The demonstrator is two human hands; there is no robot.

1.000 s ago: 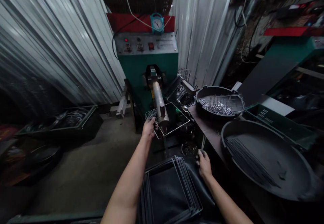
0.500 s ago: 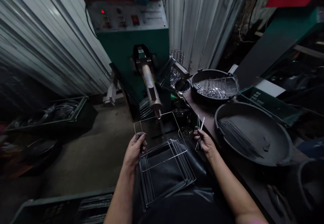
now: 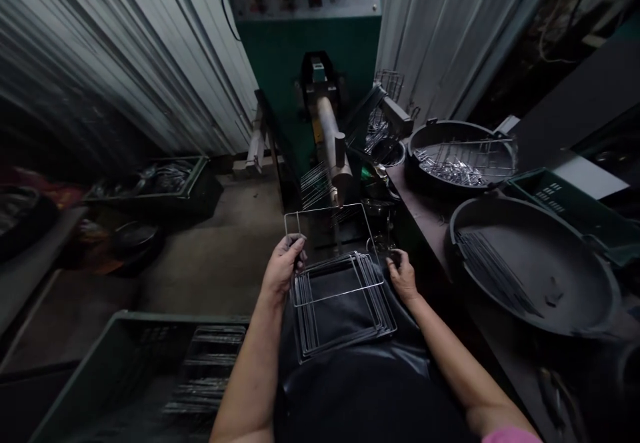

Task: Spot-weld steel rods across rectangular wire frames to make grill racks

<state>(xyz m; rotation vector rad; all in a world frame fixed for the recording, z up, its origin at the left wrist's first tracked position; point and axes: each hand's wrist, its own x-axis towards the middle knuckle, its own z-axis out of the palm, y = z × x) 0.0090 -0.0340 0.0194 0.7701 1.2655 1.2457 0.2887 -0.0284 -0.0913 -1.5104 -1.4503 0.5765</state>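
- Left hand point(image 3: 283, 264) is clamped on the left edge of the wire frame point(image 3: 325, 209), held above the frame stack point(image 3: 345, 344) on the lap.
- Right hand point(image 3: 403, 276) has its fingers curled near the frame's right side; whether it grips anything is unclear.
- The frame sits just before the machine arm point(image 3: 330, 136).

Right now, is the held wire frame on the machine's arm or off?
Off. The left hand holds the wire frame over the stack on the lap; the machine's arm ends beyond it.

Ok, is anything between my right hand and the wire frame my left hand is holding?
Nothing visible. The right hand sits just beside the wire frame, at its right edge; the left hand grips its left side.
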